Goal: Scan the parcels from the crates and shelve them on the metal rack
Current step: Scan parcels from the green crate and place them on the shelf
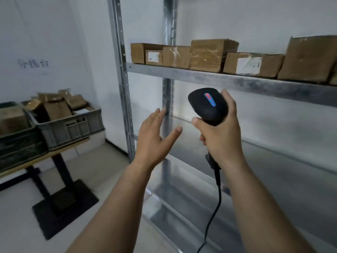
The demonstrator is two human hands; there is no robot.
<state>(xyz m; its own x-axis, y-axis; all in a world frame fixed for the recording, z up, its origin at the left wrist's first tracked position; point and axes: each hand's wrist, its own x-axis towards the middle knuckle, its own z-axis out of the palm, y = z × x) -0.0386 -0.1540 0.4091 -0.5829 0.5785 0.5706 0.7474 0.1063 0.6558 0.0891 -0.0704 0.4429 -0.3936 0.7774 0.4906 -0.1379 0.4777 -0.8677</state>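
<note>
My right hand [221, 137] grips the handle of a black barcode scanner [207, 105] with a blue and red strip on its head; its cable hangs down below my wrist. My left hand [155, 136] is raised beside it, fingers straight and spread, holding nothing. Both hands are in front of the metal rack [237, 83]. Several brown cardboard parcels [209, 55] stand in a row on the rack's upper shelf. At the left, a grey crate [73, 128] is piled with more parcels, and a dark green crate [16, 143] beside it holds a box.
The crates stand on a wooden table [54, 152] with a black pedestal base on the floor. The rack's upright post [122, 79] rises between table and hands. The lower shelves [273, 170] show bare metal. A white wall with a small sign is behind the crates.
</note>
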